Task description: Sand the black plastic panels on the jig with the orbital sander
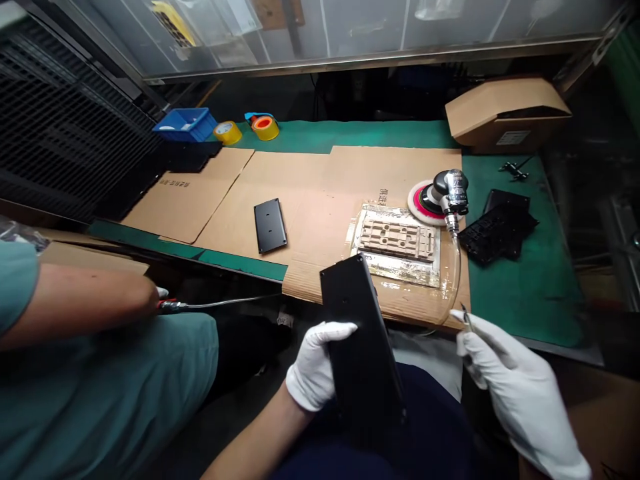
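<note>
In a white glove, my left hand (316,363) grips a long black panel (357,340) by its left edge, tilted above my lap. Small holes show near the panel's corners. My right hand (510,380), also gloved, is closed around a small thin tool with a dark tip (466,315), too small and blurred to name. It is apart from the panel, to its right. Beyond the panel, a wooden fixture block (397,240) sits on a taped board. At that board's far right corner rests an air sander (440,197) with a white and pink pad.
A second black panel (270,225) lies on the cardboard (310,193). Black parts (500,227) are piled at right. Tape rolls (265,127), a blue bin (187,125) and a cardboard box (507,113) stand behind. A co-worker's arm (85,300) and a hose (230,302) are at left.
</note>
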Action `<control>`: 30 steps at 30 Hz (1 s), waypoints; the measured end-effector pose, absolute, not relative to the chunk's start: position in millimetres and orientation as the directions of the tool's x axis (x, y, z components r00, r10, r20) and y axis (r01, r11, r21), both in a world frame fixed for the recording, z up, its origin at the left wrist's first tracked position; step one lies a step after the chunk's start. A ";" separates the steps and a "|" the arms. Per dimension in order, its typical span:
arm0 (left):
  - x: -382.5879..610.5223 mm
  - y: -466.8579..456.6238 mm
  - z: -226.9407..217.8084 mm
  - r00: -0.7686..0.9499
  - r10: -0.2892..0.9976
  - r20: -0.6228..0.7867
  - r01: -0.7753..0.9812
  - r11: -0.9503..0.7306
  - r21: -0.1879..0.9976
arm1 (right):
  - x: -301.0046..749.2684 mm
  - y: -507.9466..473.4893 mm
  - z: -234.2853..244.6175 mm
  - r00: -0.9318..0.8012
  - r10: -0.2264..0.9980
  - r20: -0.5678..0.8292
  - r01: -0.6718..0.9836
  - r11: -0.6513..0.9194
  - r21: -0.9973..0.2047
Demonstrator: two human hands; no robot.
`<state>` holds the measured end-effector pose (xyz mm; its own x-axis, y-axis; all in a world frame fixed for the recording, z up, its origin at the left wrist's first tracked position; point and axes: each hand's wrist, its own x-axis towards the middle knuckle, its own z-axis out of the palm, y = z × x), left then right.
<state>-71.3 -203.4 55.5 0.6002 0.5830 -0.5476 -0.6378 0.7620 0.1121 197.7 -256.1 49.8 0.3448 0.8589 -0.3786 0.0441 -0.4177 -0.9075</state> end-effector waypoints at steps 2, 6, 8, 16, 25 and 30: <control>-60.0 -200.2 62.4 0.523 0.607 -0.598 -0.679 0.721 0.139 | 175.5 -251.0 52.9 0.228 0.852 -0.472 -0.095 -0.463 -0.881; -35.2 -195.4 72.2 0.242 0.773 -0.586 -0.719 0.548 0.426 | 146.1 -234.4 46.8 -0.060 0.850 -0.523 -0.253 -0.520 -0.816; -33.6 -195.6 74.6 0.203 0.785 -0.585 -0.567 0.581 0.583 | 142.3 -222.5 45.3 -0.050 0.821 -0.569 -0.264 -0.560 -0.785; -51.4 -173.5 79.5 0.485 0.526 -0.699 -0.165 0.840 0.517 | 174.8 -159.0 62.7 -0.315 0.813 -0.490 -0.222 -0.565 -0.794; -57.4 -207.8 101.6 0.391 0.632 -0.669 -0.390 0.772 0.502 | 182.1 -199.4 68.7 -0.037 0.944 -0.329 0.110 -0.323 -0.940; -63.2 -226.1 114.8 0.246 0.661 -0.709 -0.430 0.730 0.531 | 170.7 -255.0 68.8 -0.036 0.999 0.010 0.260 0.019 -0.966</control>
